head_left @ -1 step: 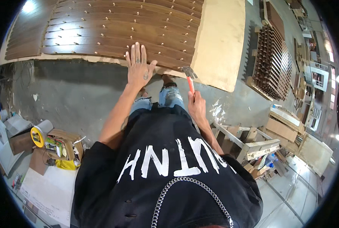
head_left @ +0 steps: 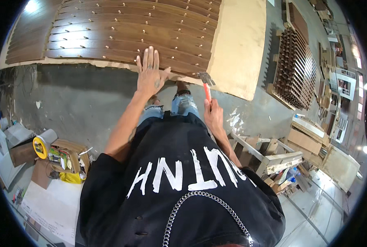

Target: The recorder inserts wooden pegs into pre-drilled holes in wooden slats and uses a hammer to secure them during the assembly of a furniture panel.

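Observation:
My left hand [head_left: 149, 74] lies flat with fingers spread on the near edge of a row of dark brown wooden slats [head_left: 121, 33]. Small pale pegs sit between the slats. The slats rest on a tan sheet [head_left: 241, 45] spread over the grey floor. My right hand [head_left: 213, 113] grips the red handle of a hammer [head_left: 207, 84]. Its metal head points at the near right corner of the slats, just right of my left hand. My knees in jeans are below the hands.
More dark slats stand in a rack [head_left: 296, 70] on the right. An open cardboard box [head_left: 68, 158] with a yellow roll [head_left: 40, 147] sits at the left, white sheets [head_left: 47, 206] below it. Pale wooden frame pieces [head_left: 270, 158] lie at the right.

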Demonstrator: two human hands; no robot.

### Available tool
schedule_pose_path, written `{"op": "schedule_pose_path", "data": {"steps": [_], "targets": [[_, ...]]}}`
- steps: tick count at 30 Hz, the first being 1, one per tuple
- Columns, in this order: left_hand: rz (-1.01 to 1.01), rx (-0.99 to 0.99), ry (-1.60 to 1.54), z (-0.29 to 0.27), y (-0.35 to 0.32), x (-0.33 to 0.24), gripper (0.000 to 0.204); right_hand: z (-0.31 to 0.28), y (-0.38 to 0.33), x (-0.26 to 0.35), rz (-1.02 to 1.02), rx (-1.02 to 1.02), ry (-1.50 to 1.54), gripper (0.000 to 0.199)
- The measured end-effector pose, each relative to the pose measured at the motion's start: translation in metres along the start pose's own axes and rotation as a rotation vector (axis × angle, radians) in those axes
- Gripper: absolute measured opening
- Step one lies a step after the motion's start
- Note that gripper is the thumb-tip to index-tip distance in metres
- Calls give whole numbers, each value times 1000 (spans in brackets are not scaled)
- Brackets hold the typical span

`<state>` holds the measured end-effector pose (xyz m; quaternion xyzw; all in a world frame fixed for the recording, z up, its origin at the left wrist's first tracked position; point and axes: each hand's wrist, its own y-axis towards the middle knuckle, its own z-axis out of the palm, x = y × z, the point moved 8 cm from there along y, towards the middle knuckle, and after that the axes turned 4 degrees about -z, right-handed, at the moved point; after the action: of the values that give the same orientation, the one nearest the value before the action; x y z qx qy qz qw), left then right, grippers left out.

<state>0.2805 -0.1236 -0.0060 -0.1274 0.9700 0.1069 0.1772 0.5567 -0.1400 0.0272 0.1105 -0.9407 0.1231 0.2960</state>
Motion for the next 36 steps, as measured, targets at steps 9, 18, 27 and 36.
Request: {"op": "schedule_pose_path", "data": {"steps": [9,18,27,36], "targets": [[316,252,100,7,26,-9,91,-15,4,-9,62,51,66,34],[401,355,117,9,60,-8,118,-13,11,-3,45,49,78,33],[445,325,162,14,61,-8,112,-31,7,17,102,-43,111,26],[468,353,195,15,61,-7,113,6,8,3,-15,38,-83,24]]}}
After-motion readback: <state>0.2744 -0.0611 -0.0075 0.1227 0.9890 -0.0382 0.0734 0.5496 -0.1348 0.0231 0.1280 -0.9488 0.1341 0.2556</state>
